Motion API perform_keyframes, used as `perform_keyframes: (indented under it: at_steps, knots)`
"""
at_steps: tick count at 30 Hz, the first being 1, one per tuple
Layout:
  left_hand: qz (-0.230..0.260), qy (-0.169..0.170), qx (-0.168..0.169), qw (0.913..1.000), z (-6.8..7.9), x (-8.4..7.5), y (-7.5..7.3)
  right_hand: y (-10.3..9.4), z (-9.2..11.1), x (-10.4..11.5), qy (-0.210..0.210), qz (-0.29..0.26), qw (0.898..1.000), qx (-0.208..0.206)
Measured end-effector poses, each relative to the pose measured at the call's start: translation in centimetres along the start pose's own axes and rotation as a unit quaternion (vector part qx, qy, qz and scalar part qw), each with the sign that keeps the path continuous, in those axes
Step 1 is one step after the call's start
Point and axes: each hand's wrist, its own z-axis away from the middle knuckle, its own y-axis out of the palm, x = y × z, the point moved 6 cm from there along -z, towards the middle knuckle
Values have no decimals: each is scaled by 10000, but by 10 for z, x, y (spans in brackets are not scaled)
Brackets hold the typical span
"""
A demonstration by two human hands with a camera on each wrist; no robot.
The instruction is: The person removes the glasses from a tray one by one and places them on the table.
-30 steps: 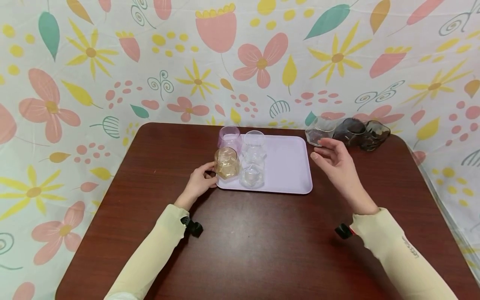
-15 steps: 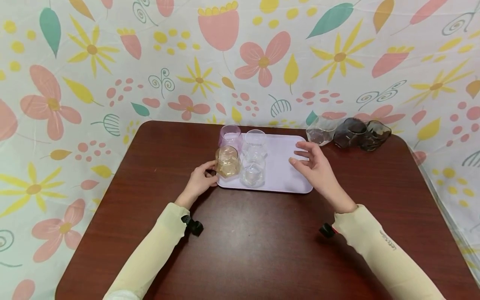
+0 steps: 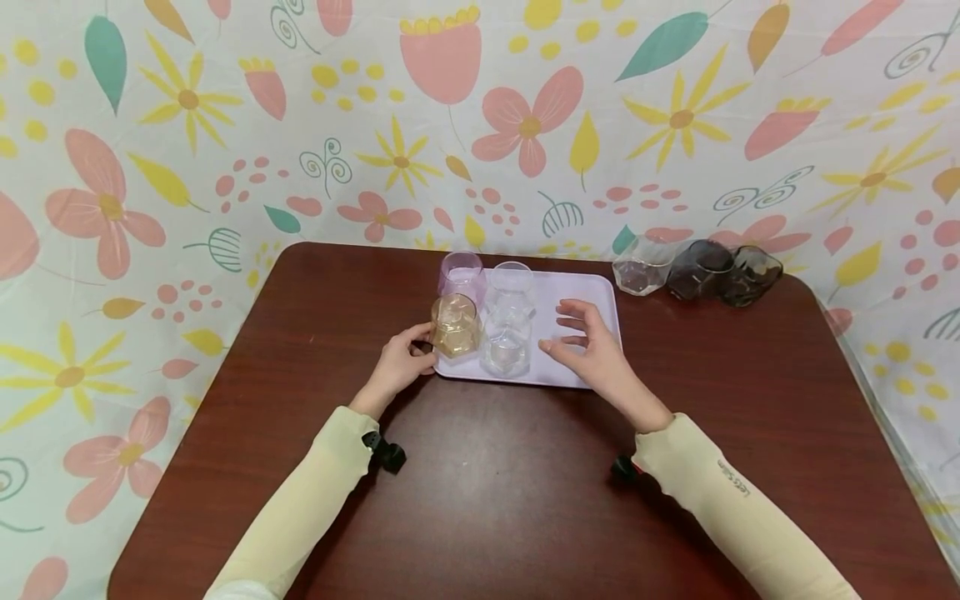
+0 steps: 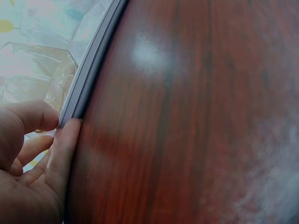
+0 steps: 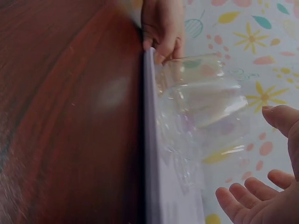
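My left hand (image 3: 401, 362) pinches the front left corner of a lilac tray (image 3: 551, 287), beside an amber tumbler (image 3: 456, 333). In the left wrist view, thumb and finger meet at the tray's rim (image 4: 86, 70). On the tray's left half the amber tumbler stands with a purple tumbler (image 3: 461, 273) behind it. To their right are a clear tumbler (image 3: 505, 354) in front and another clear tumbler (image 3: 512, 287) behind. Over the tray's right half hovers my right hand (image 3: 596, 354), thumb and fingers spread, apart from the front clear tumbler and holding nothing.
At the back right of the brown table (image 3: 465, 500) stand a clear tumbler (image 3: 642, 267), a dark grey tumbler (image 3: 700, 271) and a smoky tumbler (image 3: 752, 277), close together. A flower-patterned cloth (image 3: 300, 108) hangs behind the table's back edge.
My right hand has moved left, from near the back right tumblers to over the right half of the tray. The left hand and the tumblers have stayed put.
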Motion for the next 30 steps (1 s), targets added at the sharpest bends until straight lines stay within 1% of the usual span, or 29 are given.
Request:
perform_keyframes:
  at_steps: [3,7,13,20,23,30]
  knots:
    - [44,38,-17,10000,0,-1,0,8,0,-1,46,34,9999,117]
    - [69,82,-37,9999,0,-2,0,19,-2,-4,96,223,9991,334]
    - [36,58,-27,10000,0,0,1,34,-5,-3,39,405,9974,593]
    - [102,44,7,9999,0,1,1,48,-10,-2,-125,657,9959,607]
    - [130,35,11,9999,-1,1,1,52,-12,-3,-166,673,9959,577]
    - [162,22,15,9999,0,0,1,57,-14,-1,-89,713,9961,515]
